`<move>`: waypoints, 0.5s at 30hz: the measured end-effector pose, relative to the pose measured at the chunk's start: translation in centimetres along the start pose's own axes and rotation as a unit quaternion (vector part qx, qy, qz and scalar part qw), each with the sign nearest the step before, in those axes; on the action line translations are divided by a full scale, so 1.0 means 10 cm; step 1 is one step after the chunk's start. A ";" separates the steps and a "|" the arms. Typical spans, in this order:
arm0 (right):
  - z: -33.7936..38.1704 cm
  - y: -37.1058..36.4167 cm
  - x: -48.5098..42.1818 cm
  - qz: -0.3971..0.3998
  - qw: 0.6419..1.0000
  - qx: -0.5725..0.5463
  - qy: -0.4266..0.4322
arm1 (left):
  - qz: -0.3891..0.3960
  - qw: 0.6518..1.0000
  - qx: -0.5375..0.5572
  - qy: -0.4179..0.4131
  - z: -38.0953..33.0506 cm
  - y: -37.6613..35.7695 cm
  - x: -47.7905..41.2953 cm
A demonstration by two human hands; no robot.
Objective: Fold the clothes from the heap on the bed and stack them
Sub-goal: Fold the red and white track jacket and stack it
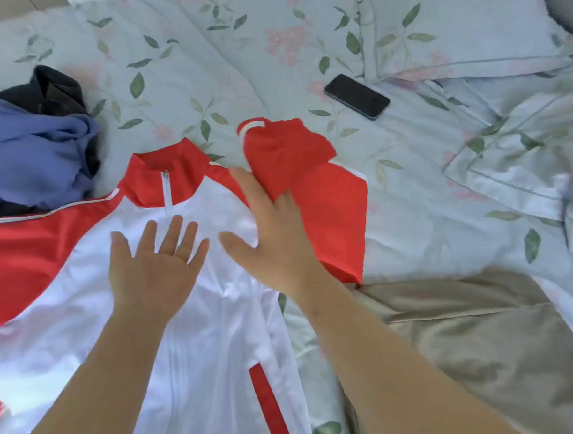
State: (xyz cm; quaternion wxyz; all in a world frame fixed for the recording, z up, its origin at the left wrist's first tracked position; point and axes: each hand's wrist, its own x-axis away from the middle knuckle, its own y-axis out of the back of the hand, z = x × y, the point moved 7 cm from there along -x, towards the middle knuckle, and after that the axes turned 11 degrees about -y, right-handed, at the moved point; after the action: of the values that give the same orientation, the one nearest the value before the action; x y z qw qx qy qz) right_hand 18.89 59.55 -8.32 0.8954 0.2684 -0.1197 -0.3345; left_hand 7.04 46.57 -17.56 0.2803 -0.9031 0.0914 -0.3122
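Observation:
A white and red zip jacket lies front-up on the floral bed sheet, its red collar pointing away from me. My left hand lies flat on the white chest with straight, spread fingers. My right hand is at the jacket's right shoulder, fingers straight, with the folded-back red sleeve bunched over its fingertips. The other red sleeve stretches out to the left. A heap with a blue garment and a dark garment sits at the far left.
A black phone lies face-up on the sheet beyond the jacket. A beige garment lies at the lower right. A pillow in the same floral cloth is at the back right, with rumpled bedding beside it.

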 end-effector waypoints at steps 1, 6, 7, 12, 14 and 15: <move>0.16 -0.35 0.00 0.076 0.996 0.044 0.032 | -0.017 1.000 0.020 -0.012 -0.16 0.16 -0.03; 0.02 -1.33 0.21 0.235 0.967 0.092 0.027 | -0.099 0.995 0.027 -0.011 -0.51 0.92 -0.17; -0.11 -1.39 0.25 0.225 0.970 0.096 0.000 | -0.111 0.994 -0.003 0.002 -0.51 1.03 -0.20; -0.77 -1.43 0.43 0.176 0.955 0.205 -0.121 | -0.083 0.975 -0.200 0.038 -0.40 1.06 -0.42; -0.86 -1.44 0.45 0.170 0.953 0.208 -0.138 | -0.110 0.962 -0.246 0.032 -0.40 1.02 -0.53; -0.86 -1.44 0.45 0.164 0.955 0.204 -0.140 | -0.140 0.958 -0.249 0.034 -0.40 1.03 -0.60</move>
State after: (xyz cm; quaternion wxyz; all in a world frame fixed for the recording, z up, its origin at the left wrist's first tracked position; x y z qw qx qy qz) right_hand 17.95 50.87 -23.39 0.8384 0.3728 -0.3518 -0.1854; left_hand 0.01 38.32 -23.84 -0.0034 -0.9368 0.0489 -0.3463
